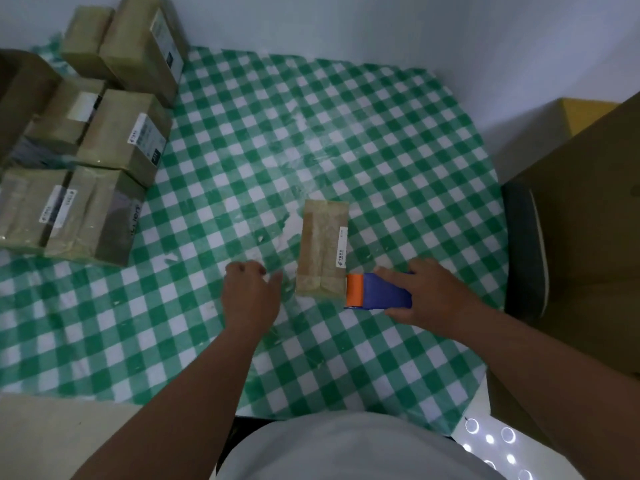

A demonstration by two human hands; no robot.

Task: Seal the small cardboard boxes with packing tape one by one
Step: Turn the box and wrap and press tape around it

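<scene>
One small tan cardboard box (323, 249) lies mid-table on the green-and-white checked cloth (398, 161), long axis running away from the person | right hand (431, 294) grasps a blue-and-orange tape dispenser (377, 291) at the box's near end — apparently to lay tape lengthwise | left hand (251, 292) loosely curled, holding nothing, just beside the box — likely ready to steady it | taped boxes (104, 140) stacked far left.
</scene>
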